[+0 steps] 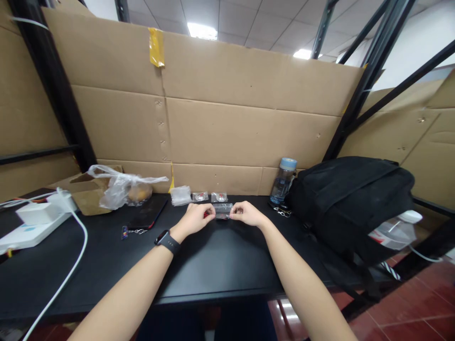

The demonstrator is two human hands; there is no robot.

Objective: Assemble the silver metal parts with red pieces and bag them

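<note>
Both hands pinch a small clear plastic bag [222, 207] just above the black tabletop. My left hand [196, 219], with a dark watch on its wrist, is closed at the bag's left edge; something red shows by its fingertips. At the right edge, my right hand [249, 214] is closed with thumb and fingers together. What lies in the bag is too small to make out. Behind the hands lie two small clear packets, a left packet [200, 196] and a right packet [219, 197], each with a reddish item inside. Beside them is a stack of clear plastic bags [181, 195].
Left of the hands are a dark tablet-like device [147, 214], a knotted plastic bag [122, 189], a cardboard box [93, 196] and a white power strip [30, 233] with cables. A water bottle [283, 181] and black backpack [350, 203] stand right. Cardboard [249, 137] walls the back.
</note>
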